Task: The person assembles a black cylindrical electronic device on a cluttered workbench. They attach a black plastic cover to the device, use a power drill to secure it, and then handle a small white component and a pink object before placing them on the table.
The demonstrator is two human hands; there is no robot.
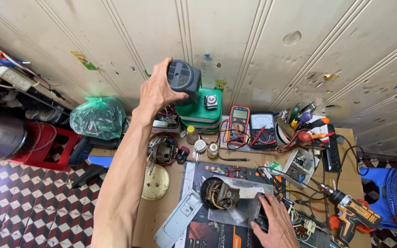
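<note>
Two hands: left hand (pixel 158 90) fingers grip grey casing (pixel 184 79); right hand (pixel 274 221) fingers spread beside motor (pixel 219 193)

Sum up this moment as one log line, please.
left hand: holds grey housing above green base | right hand: rests on bench beside motor

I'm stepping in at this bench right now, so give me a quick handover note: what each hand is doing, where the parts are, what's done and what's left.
Left hand: raised, gripping a dark grey vented housing above the green appliance base at the wall.
Right hand: flat on the black work mat, touching a small dark part beside the grey plate.
Motor with exposed windings sits on that plate.
Orange multimeter and cordless drill lie unused.
Done: housing is off the base, motor is out.
Left: housing not set down; nothing reassembled.
</note>
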